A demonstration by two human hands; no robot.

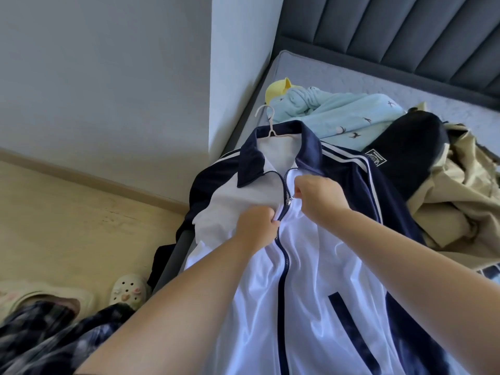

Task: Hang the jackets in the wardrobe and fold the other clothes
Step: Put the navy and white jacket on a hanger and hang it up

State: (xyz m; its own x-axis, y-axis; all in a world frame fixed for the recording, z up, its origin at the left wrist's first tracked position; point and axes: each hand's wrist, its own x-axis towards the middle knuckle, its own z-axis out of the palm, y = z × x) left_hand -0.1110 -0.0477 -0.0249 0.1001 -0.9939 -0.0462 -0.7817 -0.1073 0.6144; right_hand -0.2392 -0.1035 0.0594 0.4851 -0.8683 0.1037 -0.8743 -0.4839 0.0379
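A white and navy track jacket (319, 266) lies front-up along the bed's left edge, on a pale hanger (267, 123) whose hook sticks out past the collar. My left hand (257, 226) pinches the jacket's left front beside the zip. My right hand (316, 196) pinches the zipper pull (289, 200) at chest height. Below the pull the zip is closed; above it the collar lies open.
Further up the grey mattress (338, 74) lie a light blue patterned garment (346, 115), a yellow cap (278, 89), a black garment (411, 152) and a crumpled beige coat (460, 201). Wooden floor (67, 226) and a white clog (130, 290) are to the left, below the wall.
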